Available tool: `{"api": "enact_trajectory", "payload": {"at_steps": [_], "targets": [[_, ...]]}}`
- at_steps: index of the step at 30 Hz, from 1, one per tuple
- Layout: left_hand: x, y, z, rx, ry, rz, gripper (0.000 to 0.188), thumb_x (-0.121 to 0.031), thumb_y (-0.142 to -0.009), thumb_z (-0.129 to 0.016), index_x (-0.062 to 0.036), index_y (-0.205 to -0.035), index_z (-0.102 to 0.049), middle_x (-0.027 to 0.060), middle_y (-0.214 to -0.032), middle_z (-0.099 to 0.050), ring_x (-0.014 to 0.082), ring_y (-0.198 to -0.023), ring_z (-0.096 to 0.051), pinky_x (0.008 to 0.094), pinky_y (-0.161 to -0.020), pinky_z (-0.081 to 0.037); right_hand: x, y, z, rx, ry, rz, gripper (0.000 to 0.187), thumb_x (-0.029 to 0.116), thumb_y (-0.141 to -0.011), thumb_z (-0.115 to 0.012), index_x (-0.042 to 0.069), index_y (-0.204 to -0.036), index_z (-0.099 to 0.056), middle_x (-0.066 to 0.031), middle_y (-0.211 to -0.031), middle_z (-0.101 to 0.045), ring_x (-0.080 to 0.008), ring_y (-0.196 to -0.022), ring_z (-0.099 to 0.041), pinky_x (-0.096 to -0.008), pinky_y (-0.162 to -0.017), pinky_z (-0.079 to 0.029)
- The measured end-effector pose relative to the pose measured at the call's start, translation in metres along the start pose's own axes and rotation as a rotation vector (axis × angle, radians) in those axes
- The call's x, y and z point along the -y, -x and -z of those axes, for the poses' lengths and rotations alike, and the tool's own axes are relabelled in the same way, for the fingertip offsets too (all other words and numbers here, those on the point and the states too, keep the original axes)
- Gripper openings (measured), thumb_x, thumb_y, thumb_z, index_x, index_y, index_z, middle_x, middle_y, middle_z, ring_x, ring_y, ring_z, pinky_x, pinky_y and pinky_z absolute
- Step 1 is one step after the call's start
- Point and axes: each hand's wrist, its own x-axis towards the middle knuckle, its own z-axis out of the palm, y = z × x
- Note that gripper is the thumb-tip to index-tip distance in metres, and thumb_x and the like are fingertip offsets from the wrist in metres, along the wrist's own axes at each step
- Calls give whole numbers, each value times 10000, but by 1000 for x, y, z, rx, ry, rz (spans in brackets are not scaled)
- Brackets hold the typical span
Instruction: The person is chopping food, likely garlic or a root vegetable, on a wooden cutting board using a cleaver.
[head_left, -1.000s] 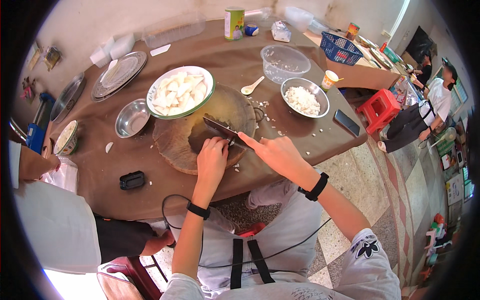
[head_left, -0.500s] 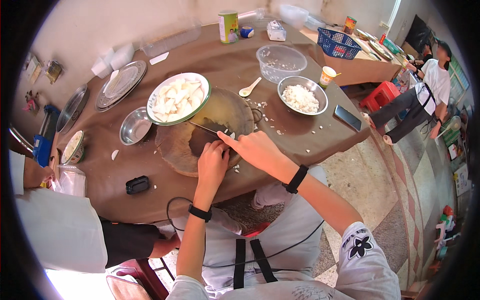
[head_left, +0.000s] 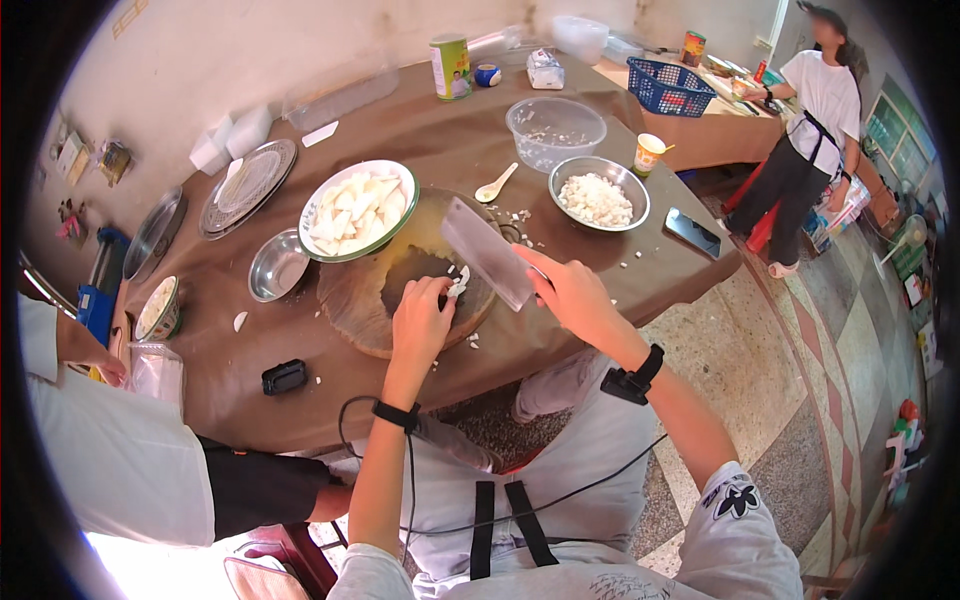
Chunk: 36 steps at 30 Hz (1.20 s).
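Left hand [head_left: 420, 318] fingers [head_left: 432, 292] curl together on white pieces [head_left: 458, 283] atop the round chopping board [head_left: 360, 310]. Right hand [head_left: 572, 290] fingers clamp the cleaver [head_left: 485, 252], blade touching those pieces. Beyond: plate [head_left: 330, 252] of white slices, steel bowl [head_left: 632, 200] of dice, on the tabletop [head_left: 440, 130].

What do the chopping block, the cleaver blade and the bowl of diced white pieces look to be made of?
The chopping block looks like wood: a thick round slab, brown, with a worn, darker middle. The cleaver in the right hand has a broad grey blade with a dull sheen, probably steel. The bowl of diced white pieces appears to be stainless steel, judging by its thin, shiny silver rim.
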Motion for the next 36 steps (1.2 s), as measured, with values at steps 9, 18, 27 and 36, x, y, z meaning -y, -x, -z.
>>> {"api": "enact_trajectory", "payload": {"at_steps": [9, 18, 27, 36], "targets": [[20, -20, -32, -51, 719, 276, 380, -231, -1105, -545, 6, -1388, -636, 177, -1430, -649, 292, -1366, -575, 372, -1162, -414, 1, 28, -25, 214, -908, -680, 514, 94, -1074, -501, 60, -1586, -475, -105, -761, -724, -160, -427, -594, -347, -428, -494], [18, -31, -52, -112, 1011, 417, 652, -440, -1166, -363, 91, -1526, -478, 237, -1591, -498, 295, -1528, -418, 404, -1273, -283, 50, 38, -68, 96, -1020, -733, 508, 118, -1081, -511, 62, -1584, -471, -103, -721, -712, -176, -417, -606, -344, -407, -491], [7, -34, -42, -174, 1180, 540, 751, -532, -1154, -317, 105, -1527, -455, 259, -1589, -489, 329, -1527, -423, 429, -1279, -288, 72, 47, -98, -29, -1055, -761, 497, 125, -1106, -500, 60, -1596, -448, -99, -741, -710, -162, -415, -596, -323, -385, -478], [20, -34, -12, -236, 1136, 469, 513, -378, -1155, -440, 54, -1371, -613, 154, -1364, -677, 278, -1270, -643, 401, -1116, -476, 75, 48, -106, -62, -1158, -795, 506, 129, -1090, -515, 49, -1586, -452, -118, -738, -732, -191, -417, -617, -354, -406, -486]]}}
